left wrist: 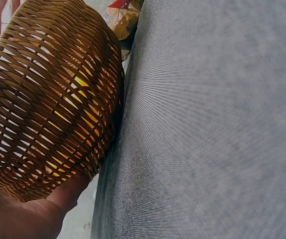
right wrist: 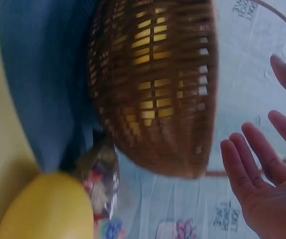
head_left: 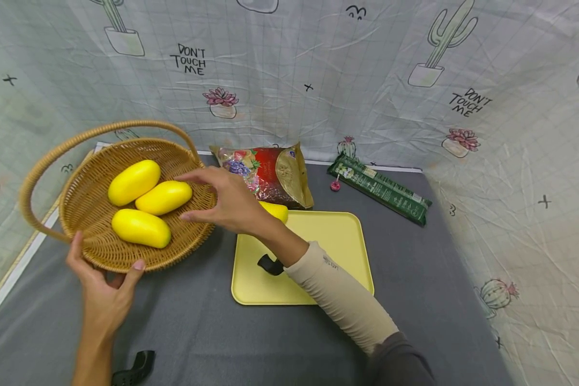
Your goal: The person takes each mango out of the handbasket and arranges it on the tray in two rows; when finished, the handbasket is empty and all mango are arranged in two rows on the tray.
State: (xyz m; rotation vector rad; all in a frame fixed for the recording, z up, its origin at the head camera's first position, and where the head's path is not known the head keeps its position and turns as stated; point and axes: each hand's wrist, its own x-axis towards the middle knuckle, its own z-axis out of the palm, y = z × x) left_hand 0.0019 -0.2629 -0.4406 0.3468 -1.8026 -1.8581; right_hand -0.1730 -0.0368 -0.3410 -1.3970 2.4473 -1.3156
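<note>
A brown wicker basket (head_left: 198,236) with an arched handle is tilted toward the head camera, three yellow mangoes (head_left: 141,229) lying inside it. My left hand (head_left: 102,292) grips its near rim, thumb and fingers around the wickerwork; in the left wrist view, fingers press the woven side. Over the basket's right side reaches my right hand (head_left: 231,201), thumb and fingers spread apart near the middle mango. Nothing lies in its palm in the right wrist view. Another yellow mango (head_left: 276,211), partly hidden by the right arm, is at the back of a yellow tray (head_left: 335,252).
Behind the tray leans a red and gold food bag (head_left: 287,174). At the back right lie a long green packet (head_left: 381,187) and a small red round thing (head_left: 335,185). A printed cloth wall (head_left: 309,69) encloses the grey table (head_left: 198,332) at the back and sides.
</note>
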